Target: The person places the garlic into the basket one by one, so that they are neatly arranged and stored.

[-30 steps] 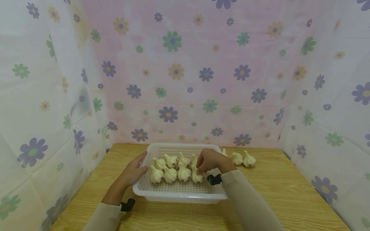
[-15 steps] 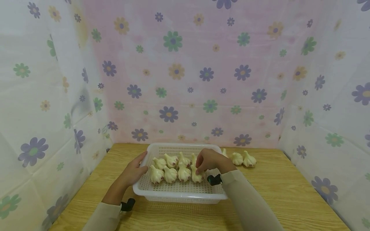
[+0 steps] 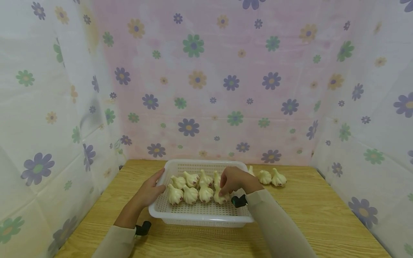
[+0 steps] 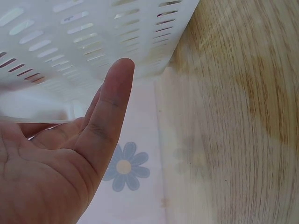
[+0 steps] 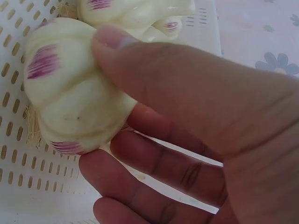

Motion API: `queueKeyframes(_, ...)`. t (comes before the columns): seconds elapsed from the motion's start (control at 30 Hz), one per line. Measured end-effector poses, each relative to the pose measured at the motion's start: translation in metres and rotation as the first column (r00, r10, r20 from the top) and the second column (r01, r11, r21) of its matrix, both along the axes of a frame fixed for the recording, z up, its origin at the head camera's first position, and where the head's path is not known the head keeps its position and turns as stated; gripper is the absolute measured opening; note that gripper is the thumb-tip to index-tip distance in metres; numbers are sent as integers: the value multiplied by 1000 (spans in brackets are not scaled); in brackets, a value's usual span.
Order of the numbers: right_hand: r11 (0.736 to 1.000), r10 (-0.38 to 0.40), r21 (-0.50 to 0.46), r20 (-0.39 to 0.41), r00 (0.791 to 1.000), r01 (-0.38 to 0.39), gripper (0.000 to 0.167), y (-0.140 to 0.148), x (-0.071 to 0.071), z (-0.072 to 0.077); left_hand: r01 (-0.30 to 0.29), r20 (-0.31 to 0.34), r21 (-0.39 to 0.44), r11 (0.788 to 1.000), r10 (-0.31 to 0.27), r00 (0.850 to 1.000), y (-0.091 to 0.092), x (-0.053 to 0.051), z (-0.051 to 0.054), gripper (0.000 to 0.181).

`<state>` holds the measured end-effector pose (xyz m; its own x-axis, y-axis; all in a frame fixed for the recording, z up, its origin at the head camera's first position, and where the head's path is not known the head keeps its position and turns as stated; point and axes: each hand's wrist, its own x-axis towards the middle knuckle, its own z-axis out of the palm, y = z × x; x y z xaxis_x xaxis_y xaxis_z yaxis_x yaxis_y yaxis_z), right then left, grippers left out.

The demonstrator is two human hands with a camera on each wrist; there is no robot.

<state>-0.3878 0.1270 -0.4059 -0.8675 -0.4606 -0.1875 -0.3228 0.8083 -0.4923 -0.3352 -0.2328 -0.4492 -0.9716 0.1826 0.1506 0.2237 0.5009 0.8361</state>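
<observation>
A white plastic basket (image 3: pixel 206 218) with slotted walls holds several garlic bulbs (image 3: pixel 190 195), grouped roughly in two rows. My left hand (image 3: pixel 149 191) grips its left rim, thumb over the edge; the left wrist view shows fingers (image 4: pixel 110 100) against the slotted outer wall. Inside the basket, my right hand (image 3: pixel 235 179) holds the rightmost front garlic bulb (image 5: pixel 70 102) between thumb and fingers. This cream bulb has purple streaks and a rooty base. Its neck is hidden behind the thumb in the right wrist view. Another bulb (image 5: pixel 131 11) lies just beyond it.
On the wooden table (image 3: pixel 309 215), a few more garlic bulbs (image 3: pixel 278 178) lie right of the basket, one partly hidden by the right hand. Flower-patterned cloth (image 3: pixel 213 107) walls the table at the back and both sides.
</observation>
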Motion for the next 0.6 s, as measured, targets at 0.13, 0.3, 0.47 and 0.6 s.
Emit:
queueKeyframes(0.13, 1000, -17, 5, -5, 1000, 18, 16, 0, 0, 0, -7, 8, -3, 1000, 7, 1000, 0, -1, -1, 79)
queueKeyframes(0.3, 1000, -26, 1, -4, 1000, 26, 19, 0, 0, -1, -12, 22, -8, 1000, 12, 1000, 0, 0, -2, 78)
queueKeyframes(0.47, 1000, -24, -9, -5, 1000, 24, 25, 1, 0, 0, -12, 18, -13, 1000, 12, 1000, 0, 0, -1, 77)
queueKeyframes(0.6, 1000, -3, -4, -11, 1000, 3, 26, 3, -1, 3, -1, 10, -6, 1000, 1, 1000, 0, 0, 0, 77)
